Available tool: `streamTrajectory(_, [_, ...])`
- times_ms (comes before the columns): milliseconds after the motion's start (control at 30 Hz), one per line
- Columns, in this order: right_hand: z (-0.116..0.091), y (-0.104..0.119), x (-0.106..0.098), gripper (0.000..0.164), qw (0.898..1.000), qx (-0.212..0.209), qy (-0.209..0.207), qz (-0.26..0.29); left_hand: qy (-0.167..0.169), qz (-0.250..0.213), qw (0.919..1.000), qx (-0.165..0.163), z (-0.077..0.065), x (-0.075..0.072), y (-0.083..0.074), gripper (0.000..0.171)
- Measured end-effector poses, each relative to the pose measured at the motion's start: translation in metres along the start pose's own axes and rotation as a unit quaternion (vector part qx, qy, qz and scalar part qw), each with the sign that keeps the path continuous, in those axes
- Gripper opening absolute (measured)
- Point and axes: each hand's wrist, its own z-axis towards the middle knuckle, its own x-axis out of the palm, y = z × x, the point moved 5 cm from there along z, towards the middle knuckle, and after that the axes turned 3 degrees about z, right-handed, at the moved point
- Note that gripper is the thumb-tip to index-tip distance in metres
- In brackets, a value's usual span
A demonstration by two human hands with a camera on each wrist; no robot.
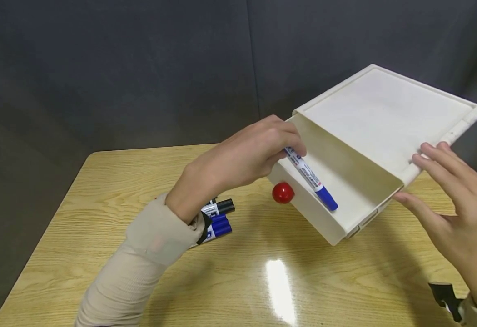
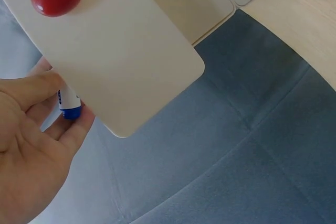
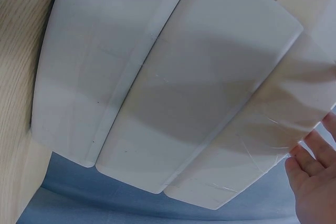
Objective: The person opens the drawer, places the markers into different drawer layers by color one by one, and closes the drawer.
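My left hand (image 1: 255,150) pinches a white marker (image 1: 304,170) near its upper end, its blue cap slanting down into the pulled-out drawer (image 1: 312,206) of a white box (image 1: 390,109). In the left wrist view, the marker's blue end (image 2: 71,113) shows between the fingers and thumb, beside the drawer front (image 2: 126,61). A glossy red knob (image 1: 283,193) sticks out from that front. At the box's right edge rests my right hand (image 1: 463,209), fingers extended along the top and thumb lower down. In the right wrist view its fingertips (image 3: 299,153) touch the edge of the box.
Several markers with black caps (image 1: 225,206) and blue caps (image 1: 222,228) lie on the wooden table (image 1: 99,195), partly hidden behind the left wrist. A dark curtain (image 1: 140,72) hangs behind the table.
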Motion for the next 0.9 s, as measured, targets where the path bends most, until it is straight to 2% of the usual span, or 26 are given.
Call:
streamTrajectory(367, [-0.0008, -0.0012, -0.0005, 0.072, 1.0, -0.013, -0.009, 0.006, 0.014, 0.011, 0.9998, -0.011, 0.003, -0.0012, -0.0005, 0.029])
streamTrajectory(667, [-0.0004, 0.0, -0.0001, 0.073, 1.0, -0.008, -0.005, 0.004, 0.024, -0.028, 0.9991, -0.018, 0.0037, -0.0013, 0.0018, 0.029])
streamTrajectory(900, [-0.0003, 0.0005, -0.0003, 0.072, 1.0, -0.008, -0.002, 0.003, 0.025, -0.01, 0.9996, -0.013, 0.0064, -0.0025, 0.0039, 0.026])
